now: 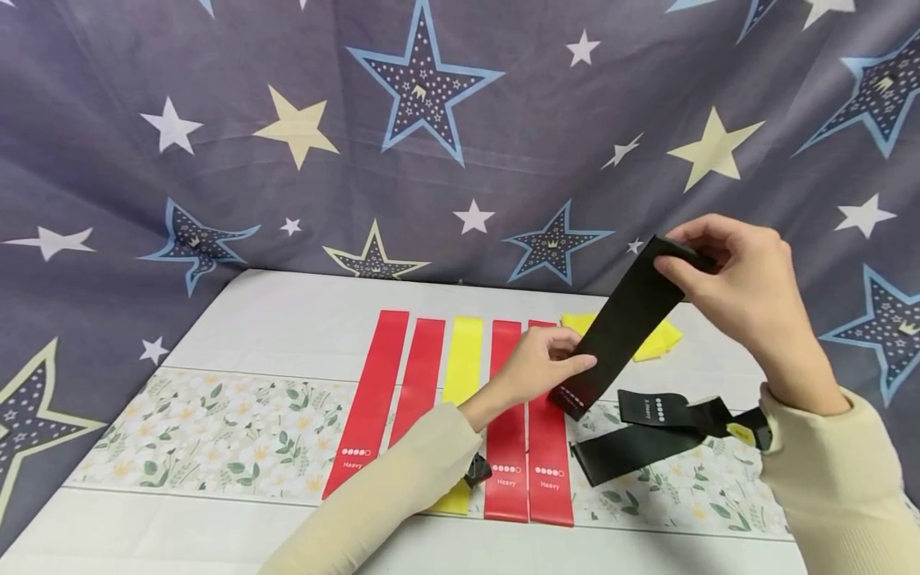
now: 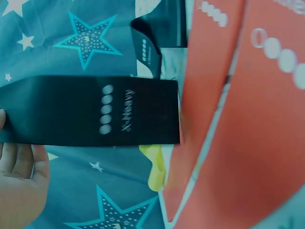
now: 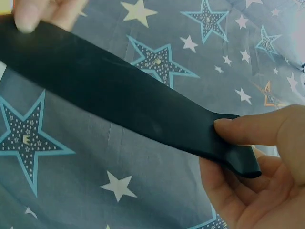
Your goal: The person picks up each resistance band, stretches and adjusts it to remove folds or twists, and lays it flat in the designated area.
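A black resistance band (image 1: pixel 628 319) slants between both hands above the table. My right hand (image 1: pixel 740 279) pinches its upper end, thumb in front and fingers behind, and that end folds over in the right wrist view. Lower down, my left hand (image 1: pixel 539 363) pinches the band's side with thumb and fingers. "X-Heavy" and white dots mark the lower end of the black band (image 2: pixel 71 109) in the left wrist view. Beneath the left arm lie several red "Heavy" bands (image 1: pixel 377 383) and one yellow band (image 1: pixel 465 351), side by side, partly hidden by the sleeve.
More black bands (image 1: pixel 632 455) lie loosely at the right, one marked X-Heavy. A folded yellow band (image 1: pixel 657 339) sits behind the held one. A small black piece (image 1: pixel 477 469) shows beside the left sleeve. The star-patterned curtain (image 1: pixel 431 200) rises behind the table.
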`<state>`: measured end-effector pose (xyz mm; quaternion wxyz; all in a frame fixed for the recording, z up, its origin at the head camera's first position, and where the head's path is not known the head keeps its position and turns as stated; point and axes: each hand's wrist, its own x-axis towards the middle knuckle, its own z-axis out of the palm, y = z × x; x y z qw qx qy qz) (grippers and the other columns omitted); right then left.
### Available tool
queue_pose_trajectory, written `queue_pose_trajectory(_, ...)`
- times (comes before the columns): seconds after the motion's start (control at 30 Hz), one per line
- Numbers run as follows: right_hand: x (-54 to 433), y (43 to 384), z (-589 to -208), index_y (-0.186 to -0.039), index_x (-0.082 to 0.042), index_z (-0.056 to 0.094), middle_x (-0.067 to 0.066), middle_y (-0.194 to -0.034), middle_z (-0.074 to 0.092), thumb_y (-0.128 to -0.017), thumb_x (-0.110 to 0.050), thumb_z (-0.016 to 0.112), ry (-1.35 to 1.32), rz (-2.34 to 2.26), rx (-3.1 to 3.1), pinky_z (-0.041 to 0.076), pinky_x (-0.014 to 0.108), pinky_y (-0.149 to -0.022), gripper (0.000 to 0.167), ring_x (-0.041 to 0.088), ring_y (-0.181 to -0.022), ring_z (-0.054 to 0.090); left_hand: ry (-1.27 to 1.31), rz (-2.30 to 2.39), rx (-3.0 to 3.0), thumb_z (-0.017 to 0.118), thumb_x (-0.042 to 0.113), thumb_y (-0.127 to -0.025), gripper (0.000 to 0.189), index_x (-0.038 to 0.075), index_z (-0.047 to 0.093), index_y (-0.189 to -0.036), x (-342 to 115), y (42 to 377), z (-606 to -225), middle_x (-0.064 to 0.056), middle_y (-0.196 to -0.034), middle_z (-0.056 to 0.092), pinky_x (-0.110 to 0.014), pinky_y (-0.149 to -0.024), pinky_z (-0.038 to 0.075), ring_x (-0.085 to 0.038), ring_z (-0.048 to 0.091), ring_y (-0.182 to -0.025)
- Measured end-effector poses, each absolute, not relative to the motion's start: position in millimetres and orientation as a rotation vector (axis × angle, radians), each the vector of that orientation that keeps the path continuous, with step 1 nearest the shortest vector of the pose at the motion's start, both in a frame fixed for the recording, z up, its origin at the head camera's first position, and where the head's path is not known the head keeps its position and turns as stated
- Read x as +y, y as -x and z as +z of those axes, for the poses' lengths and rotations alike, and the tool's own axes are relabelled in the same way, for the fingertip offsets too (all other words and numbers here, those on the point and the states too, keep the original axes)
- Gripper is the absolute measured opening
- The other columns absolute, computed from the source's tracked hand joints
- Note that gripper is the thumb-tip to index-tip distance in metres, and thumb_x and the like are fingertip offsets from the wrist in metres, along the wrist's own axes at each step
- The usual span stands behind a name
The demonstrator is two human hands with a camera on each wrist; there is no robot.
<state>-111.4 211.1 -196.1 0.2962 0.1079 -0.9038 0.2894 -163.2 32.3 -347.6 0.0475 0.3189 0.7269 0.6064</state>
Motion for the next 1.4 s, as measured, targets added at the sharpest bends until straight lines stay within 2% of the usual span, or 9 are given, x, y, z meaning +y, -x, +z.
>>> queue_pose_trajectory(0.07, 215, 116, -194, -0.095, -0.005, 0.07, -0.04, -0.069, 0.049, -0.08, -0.012, 0.074, -0.27, 0.775, -2.411, 0.037, 0.009, -0.054, 0.017, -0.016, -0.059, 0.05, -0.962, 1.838, 2.23, 0.069, 0.011, -0.086, 0.024, -0.001, 0.068, -0.107, 30, 163, -351, -0.017, -0.097, 0.071, -0.015, -0.075, 0.051, -0.009, 0.065, -0.078)
queue_pose_trajectory(0.2, 222, 127, -190, -0.096, -0.005, 0.069, -0.042, -0.067, 0.047, -0.082, -0.016, 0.073, -0.222, 0.756, -2.431, 0.036, 0.012, -0.055, 0.018, -0.017, -0.059, 0.049, -0.954, 1.822, 2.181, 0.068, 0.011, -0.086, 0.025, -0.002, 0.068, -0.108, 27, 160, -358, -0.018, -0.097, 0.07, -0.015, -0.075, 0.052, -0.006, 0.064, -0.075)
queue_pose_trajectory(0.57, 244, 165, -195, -0.098, -0.003, 0.069, -0.026, -0.071, 0.06, -0.083, -0.019, 0.071, -0.095, 0.708, -2.509, 0.035, 0.017, -0.061, 0.022, -0.016, -0.06, 0.043, -0.9, 1.777, 1.913, 0.064, 0.008, -0.088, 0.023, -0.007, 0.065, -0.106, 22, 140, -374, -0.024, -0.097, 0.066, -0.018, -0.075, 0.053, -0.002, 0.062, -0.07)
queue_pose_trajectory(0.77, 253, 185, -219, -0.098, -0.001, 0.069, 0.011, -0.083, 0.069, -0.084, -0.018, 0.07, -0.086, 0.705, -2.574, 0.036, 0.02, -0.063, 0.022, -0.012, -0.059, 0.042, -0.801, 1.69, 2.009, 0.065, 0.007, -0.087, 0.019, -0.005, 0.068, -0.101, 21, 126, -382, -0.017, -0.089, 0.069, -0.015, -0.067, 0.05, -0.002, 0.059, -0.066)
queue_pose_trajectory(0.83, 255, 191, -228, -0.097, 0.0, 0.068, 0.017, -0.087, 0.069, -0.084, -0.017, 0.07, -0.109, 0.717, -2.59, 0.037, 0.021, -0.063, 0.022, -0.011, -0.06, 0.043, -0.748, 1.681, 2.049, 0.064, 0.006, -0.086, 0.016, -0.005, 0.069, -0.097, 21, 120, -383, -0.013, -0.081, 0.068, -0.015, -0.062, 0.049, -0.003, 0.058, -0.061)
queue_pose_trajectory(1.0, 253, 203, -250, -0.1, 0.004, 0.066, 0.024, -0.094, 0.068, -0.085, -0.013, 0.068, -0.157, 0.775, -2.641, 0.04, 0.019, -0.059, 0.022, 0.004, -0.07, 0.053, -0.643, 1.589, 2.188, 0.064, 0.008, -0.086, 0.011, -0.002, 0.068, -0.088, 22, 107, -384, -0.003, -0.061, 0.061, -0.016, -0.051, 0.044, -0.006, 0.052, -0.049)
queue_pose_trajectory(1.13, 247, 212, -267, -0.104, 0.005, 0.063, 0.027, -0.1, 0.065, -0.088, -0.012, 0.064, -0.176, 0.822, -2.697, 0.042, 0.027, -0.066, 0.023, 0.028, -0.084, 0.057, -0.615, 1.513, 2.277, 0.063, 0.01, -0.086, 0.011, 0.002, 0.063, -0.077, 25, 100, -385, 0.0, -0.051, 0.052, -0.016, -0.045, 0.038, -0.007, 0.046, -0.042)
queue_pose_trajectory(1.2, 244, 215, -276, -0.103, 0.005, 0.063, 0.027, -0.099, 0.065, -0.088, -0.011, 0.063, -0.185, 0.835, -2.714, 0.042, 0.031, -0.067, 0.022, 0.033, -0.086, 0.057, -0.602, 1.486, 2.29, 0.063, 0.009, -0.086, 0.015, 0.003, 0.061, -0.073, 27, 98, -386, -0.001, -0.047, 0.048, -0.016, -0.043, 0.035, -0.008, 0.043, -0.04)
queue_pose_trajectory(1.4, 237, 226, -300, -0.099, 0.004, 0.063, 0.025, -0.094, 0.065, -0.089, -0.01, 0.062, -0.199, 0.863, -2.769, 0.042, 0.032, -0.066, 0.017, 0.032, -0.08, 0.057, -0.579, 1.373, 2.275, 0.061, 0.007, -0.088, 0.013, -0.003, 0.064, -0.095, 36, 91, -387, -0.002, -0.05, 0.05, -0.018, -0.043, 0.042, -0.011, 0.05, -0.039)
